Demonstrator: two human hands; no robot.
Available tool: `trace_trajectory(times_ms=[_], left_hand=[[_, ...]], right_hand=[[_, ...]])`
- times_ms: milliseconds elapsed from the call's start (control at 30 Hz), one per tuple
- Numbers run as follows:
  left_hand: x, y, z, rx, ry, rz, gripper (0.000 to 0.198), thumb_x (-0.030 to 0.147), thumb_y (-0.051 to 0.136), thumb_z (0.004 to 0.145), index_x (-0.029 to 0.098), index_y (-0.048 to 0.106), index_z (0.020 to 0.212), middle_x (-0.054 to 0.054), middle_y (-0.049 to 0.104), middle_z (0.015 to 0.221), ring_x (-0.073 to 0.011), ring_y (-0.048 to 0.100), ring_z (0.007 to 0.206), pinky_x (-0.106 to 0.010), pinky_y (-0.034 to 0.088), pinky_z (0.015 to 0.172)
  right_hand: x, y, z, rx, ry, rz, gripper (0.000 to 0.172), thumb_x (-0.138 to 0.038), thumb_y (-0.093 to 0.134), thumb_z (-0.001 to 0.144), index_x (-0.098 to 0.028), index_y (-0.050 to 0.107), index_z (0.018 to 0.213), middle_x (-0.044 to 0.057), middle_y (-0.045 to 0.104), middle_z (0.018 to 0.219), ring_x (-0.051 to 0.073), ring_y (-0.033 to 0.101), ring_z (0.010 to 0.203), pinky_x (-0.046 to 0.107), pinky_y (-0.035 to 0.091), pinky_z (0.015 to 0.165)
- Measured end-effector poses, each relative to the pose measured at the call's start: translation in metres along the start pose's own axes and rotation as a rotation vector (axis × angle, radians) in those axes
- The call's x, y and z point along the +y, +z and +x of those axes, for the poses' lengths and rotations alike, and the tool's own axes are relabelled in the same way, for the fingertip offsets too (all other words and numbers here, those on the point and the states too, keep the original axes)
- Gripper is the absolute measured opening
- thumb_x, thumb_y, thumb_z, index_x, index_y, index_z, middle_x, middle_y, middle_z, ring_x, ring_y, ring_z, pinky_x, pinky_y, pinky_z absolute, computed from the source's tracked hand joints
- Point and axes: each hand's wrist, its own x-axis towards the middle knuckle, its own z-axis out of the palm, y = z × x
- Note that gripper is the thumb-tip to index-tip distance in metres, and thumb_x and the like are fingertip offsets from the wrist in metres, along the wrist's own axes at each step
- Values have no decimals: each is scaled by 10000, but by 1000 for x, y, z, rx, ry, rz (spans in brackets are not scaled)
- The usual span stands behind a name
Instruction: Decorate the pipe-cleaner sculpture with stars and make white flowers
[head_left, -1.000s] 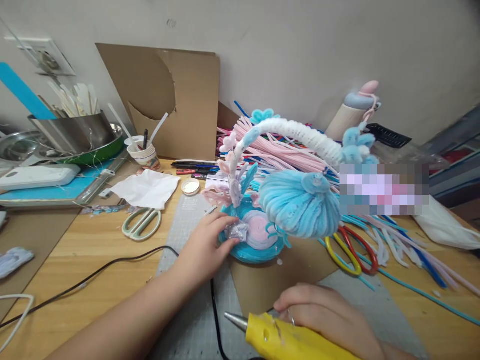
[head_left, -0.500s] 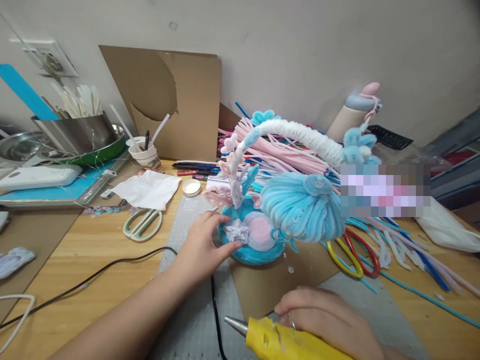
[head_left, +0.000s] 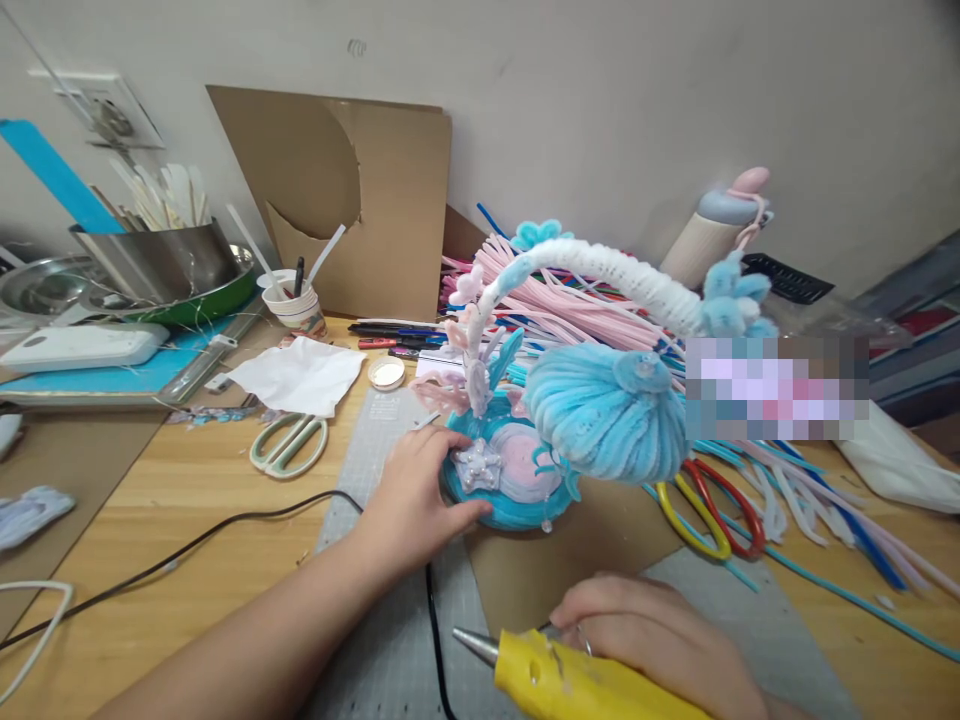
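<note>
Fingers spread, left hand (head_left: pixel 416 492) rests at the base (head_left: pixel 517 516) beside the star (head_left: pixel 478 466); brace lightly. Right hand (head_left: pixel 649 632): grip on glue gun (head_left: pixel 585 688) hidden; keep nozzle (head_left: pixel 475 646) clear.

A beaded star (head_left: pixel 478 467) lies on a blue base (head_left: pixel 517 514).

The head view faces forward and down over both hands (head_left: pixel 416 490).

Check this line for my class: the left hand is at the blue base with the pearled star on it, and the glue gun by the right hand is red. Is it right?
Not quite: the glue gun by the right hand is yellow, as the head view shows. The left hand is at the blue base with the pearled star on it.
</note>
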Motion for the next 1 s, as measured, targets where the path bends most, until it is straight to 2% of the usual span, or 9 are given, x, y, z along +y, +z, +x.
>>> trace_trajectory(times_ms=[67,233,333,433,533,633,767,900,1000], left_hand=[[1,0,-1,-6,-13,6,586,345,779,625,178,523,1124,-93,585,1132,-279,506,1068,-441,414,894],[1,0,3,1,-13,4,361,358,696,739,191,594,1042,-84,615,1081,-267,530,1042,-444,415,896],[-6,-4,8,-12,44,-12,337,365,695,748,213,618,1039,-75,627,1092,-263,546,1049,-453,405,918],[-12,-12,11,-81,144,-31,318,343,682,769,253,618,1068,-63,619,1155,-262,528,1119,-461,377,967],[-13,-18,10,-153,202,-75,406,276,625,812,298,530,1206,-55,558,1275,-256,460,1218,-468,339,1018],[-6,-14,5,-87,91,-98,574,299,659,761,242,428,1284,-105,492,1319,-279,424,1238,-481,340,1022],[3,2,-1,37,-85,17,585,412,739,647,187,509,1135,-124,518,1174,-322,470,1123,-516,392,934],[4,9,-2,62,-83,33,469,358,699,698,187,528,1099,-109,523,1129,-296,480,1093,-487,402,919],[1,6,-1,40,-85,-7,466,342,687,716,187,530,1126,-114,512,1159,-295,467,1131,-489,393,941]], right_hand=[[0,0,0,-9,2,2,312,-324,433,957,-150,652,818,64,712,736,119,693,657,160,541,650],[1,3,-2,7,11,7,310,-340,424,959,-161,644,832,56,711,735,114,691,644,154,538,615],[3,5,-4,26,15,12,297,-349,425,956,-176,640,845,50,713,742,121,690,635,170,540,597],[4,7,-5,33,0,10,293,-341,438,952,-169,642,832,53,710,727,125,687,617,175,539,587],[4,8,-5,47,-2,5,306,-332,429,956,-164,643,817,54,708,723,124,685,617,172,539,591],[3,9,-5,89,-11,4,329,-346,415,958,-163,638,801,50,699,706,121,678,609,169,539,582],[1,4,0,13,-29,-16,287,-305,444,950,-148,646,821,55,708,722,120,688,645,153,542,615],[0,0,2,-24,-23,-6,264,-282,451,949,-142,644,837,68,711,743,124,691,664,160,543,632],[1,1,-1,9,-7,5,269,-298,438,954,-161,641,843,63,712,744,129,689,653,178,545,613]])
